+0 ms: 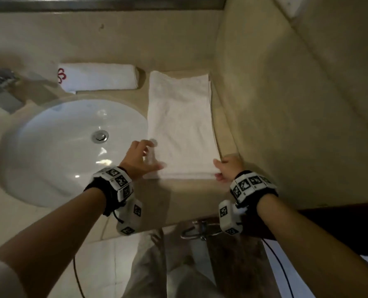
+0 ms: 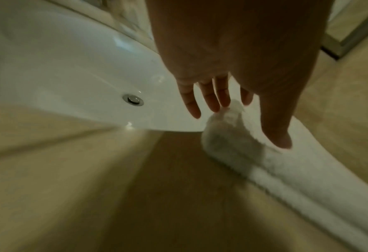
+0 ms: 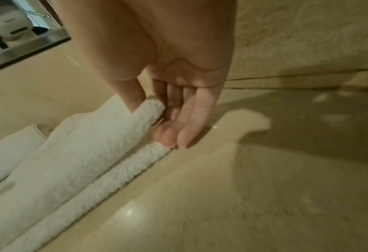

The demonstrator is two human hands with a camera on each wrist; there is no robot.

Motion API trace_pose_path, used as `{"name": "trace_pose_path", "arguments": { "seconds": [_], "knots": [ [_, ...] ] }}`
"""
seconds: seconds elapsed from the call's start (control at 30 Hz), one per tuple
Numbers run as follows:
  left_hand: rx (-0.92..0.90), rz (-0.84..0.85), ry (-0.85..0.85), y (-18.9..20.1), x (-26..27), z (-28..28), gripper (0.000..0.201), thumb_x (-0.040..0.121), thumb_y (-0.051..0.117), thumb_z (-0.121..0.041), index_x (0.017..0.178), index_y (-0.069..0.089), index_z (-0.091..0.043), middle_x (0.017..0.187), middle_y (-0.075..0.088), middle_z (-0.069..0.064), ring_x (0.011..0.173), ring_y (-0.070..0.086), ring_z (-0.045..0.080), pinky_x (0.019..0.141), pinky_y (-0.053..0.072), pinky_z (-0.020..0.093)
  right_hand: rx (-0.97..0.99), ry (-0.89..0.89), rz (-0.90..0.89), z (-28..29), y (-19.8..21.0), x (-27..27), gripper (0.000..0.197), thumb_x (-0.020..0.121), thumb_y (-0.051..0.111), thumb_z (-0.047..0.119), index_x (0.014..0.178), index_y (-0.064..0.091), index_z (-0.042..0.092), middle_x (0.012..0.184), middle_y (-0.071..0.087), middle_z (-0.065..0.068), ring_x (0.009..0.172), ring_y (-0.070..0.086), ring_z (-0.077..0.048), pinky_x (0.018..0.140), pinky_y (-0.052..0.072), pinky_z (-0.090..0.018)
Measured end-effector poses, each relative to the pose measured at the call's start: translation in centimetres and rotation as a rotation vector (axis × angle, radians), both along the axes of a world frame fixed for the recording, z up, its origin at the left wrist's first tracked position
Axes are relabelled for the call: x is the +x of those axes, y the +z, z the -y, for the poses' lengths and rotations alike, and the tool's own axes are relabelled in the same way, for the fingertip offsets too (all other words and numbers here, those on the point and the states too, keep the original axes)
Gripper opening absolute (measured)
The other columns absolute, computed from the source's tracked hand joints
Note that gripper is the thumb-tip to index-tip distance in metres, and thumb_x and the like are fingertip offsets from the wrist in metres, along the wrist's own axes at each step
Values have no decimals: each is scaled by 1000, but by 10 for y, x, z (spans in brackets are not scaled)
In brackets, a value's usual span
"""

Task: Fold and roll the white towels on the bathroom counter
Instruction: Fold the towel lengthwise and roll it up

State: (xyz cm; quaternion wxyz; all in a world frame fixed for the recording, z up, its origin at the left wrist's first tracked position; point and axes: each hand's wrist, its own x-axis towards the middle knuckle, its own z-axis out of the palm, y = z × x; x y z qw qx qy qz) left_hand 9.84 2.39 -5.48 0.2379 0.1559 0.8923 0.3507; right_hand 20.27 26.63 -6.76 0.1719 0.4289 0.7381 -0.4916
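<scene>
On the beige counter (image 1: 105, 35), right of the round white sink (image 1: 56, 151), a white towel (image 1: 179, 125) lies folded into a long strip running from the front toward the back wall. Its right long edge sits pretty much against the side wall (image 1: 286, 117), so there's basically no room on that side; its left long edge runs just beside the sink rim. A strip of bare counter lies between the towel's near end and the counter's front edge.

The left hand (image 1: 139, 157) is at the near left corner, fingers straight and spread. In the left wrist view the thumb (image 2: 275, 134) rests on top of the towel (image 2: 297, 170) and the corner is bunched up under the fingertips; it isn't really gripping, more pressing, though it's blurry.

The right hand (image 1: 229, 166) is on the near right corner. From the right wrist view the thumb (image 3: 133, 97) and fingers (image 3: 172, 129) pinch the top layer's edge, lifted off the layer below that lies flat on the counter.

A second towel (image 1: 99, 77), already rolled, lies crosswise behind the sink with a red logo at its left end, just apart from the far left corner of the flat one.
</scene>
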Motion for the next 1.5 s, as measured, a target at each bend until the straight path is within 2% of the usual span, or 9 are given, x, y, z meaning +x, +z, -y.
{"name": "trace_pose_path", "arguments": {
  "seconds": [0.13, 0.23, 0.43, 0.6, 0.73, 0.83, 1.03, 1.33, 1.5],
  "knots": [
    [-147, -48, -61, -6, 29, 11, 52, 68, 80, -27, 113, 56, -15, 127, 38, 11, 114, 43, 29, 98, 40, 36, 12, 7, -114, 4, -1, 6, 31, 96, 47, 28, 67, 47, 16, 68, 57, -6, 55, 56, -17, 55, 47, -29],
    [-244, -123, -60, -7, 37, 11, 21, 84, 62, -18, 105, 60, -13, 122, 44, 10, 104, 52, 31, 85, 43, 31, 31, 56, -150, 3, -1, 9, 32, 97, 45, 26, 66, 47, 18, 65, 54, -1, 55, 57, -15, 56, 47, -26],
    [-218, -289, -109, -10, 42, 13, 15, 85, 56, -7, 99, 58, -3, 108, 49, 15, 91, 53, 31, 69, 34, 29, 369, 200, -88, 5, -6, 19, 45, 93, 52, 22, 54, 34, 11, 54, 39, -3, 49, 46, -18, 57, 40, -29],
    [-312, -369, -244, -12, 45, 15, 22, 84, 58, -13, 104, 62, -4, 110, 53, 16, 103, 50, 33, 79, 40, 37, 612, 360, 8, 15, 3, 22, 32, 92, 53, 22, 115, 49, 0, 116, 51, -17, 103, 53, -31, 80, 44, -35],
    [-284, -422, -412, -6, 44, 13, 33, 76, 71, -25, 105, 62, -11, 110, 56, 11, 99, 52, 32, 81, 40, 36, 744, 644, -349, 23, 16, 24, 17, 90, 55, 21, 102, 51, 9, 106, 51, -5, 94, 47, -20, 83, 44, -33],
    [-338, -343, -471, -8, 45, 11, 35, 88, 58, -26, 121, 55, -15, 126, 50, 6, 113, 45, 27, 91, 39, 33, 707, 1010, -279, 32, 7, 27, 30, 88, 58, 29, 115, 52, 17, 118, 50, -1, 111, 43, -19, 90, 37, -30],
    [-583, -442, -563, -3, 44, 5, 44, 96, 42, -20, 138, 34, -12, 135, 39, 10, 120, 40, 29, 83, 44, 37, 766, 959, -291, 34, -2, 25, 37, 84, 62, 37, 114, 52, 17, 118, 50, -1, 112, 43, -22, 90, 33, -30],
    [-529, -342, -518, 9, 46, -4, 30, 92, 47, -15, 121, 42, -9, 111, 59, 14, 95, 58, 33, 72, 41, 35, 799, 949, -236, 32, -3, 29, 29, 98, 39, 23, 123, 53, 16, 122, 52, -3, 117, 43, -24, 95, 32, -35],
    [-193, -13, -309, 14, 43, -3, 28, 84, 49, -4, 112, 47, -8, 92, 57, 4, 81, 51, 24, 73, 36, 26, 550, 902, -174, 15, 12, 24, 25, 99, 38, 25, 102, 55, 6, 88, 59, -10, 86, 58, -29, 68, 42, -31]
  ]
}}
